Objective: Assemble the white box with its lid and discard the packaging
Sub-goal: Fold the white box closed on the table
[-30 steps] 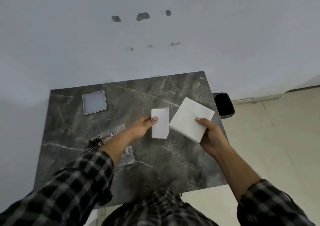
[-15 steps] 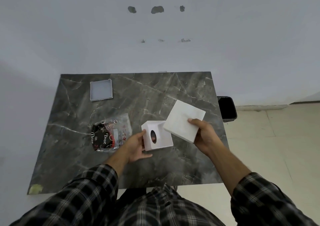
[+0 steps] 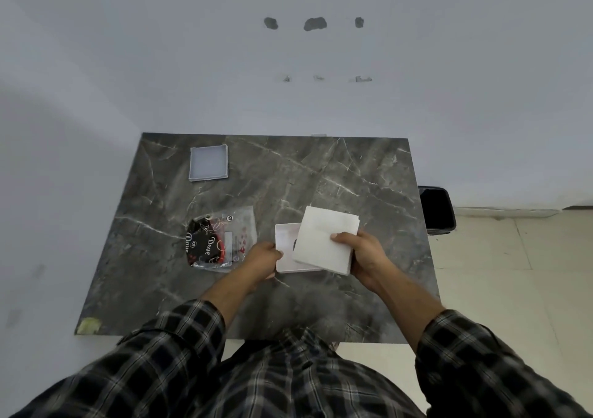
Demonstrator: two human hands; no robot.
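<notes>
The white box sits open side up on the dark marble table, with my left hand gripping its left wall. My right hand holds the white lid tilted over the box's right half, covering most of the opening. A small dark object shows inside the box at the lid's edge. A clear plastic packaging bag with black and red printed contents lies just left of my left hand.
A shallow translucent square tray lies at the table's far left. A black bin stands on the floor beyond the table's right edge. A scrap of yellowish tape sticks to the near left corner. A wall rises behind.
The box went from standing on its side to open side up, held by my left hand. My right hand brought the lid leftward over the box.
</notes>
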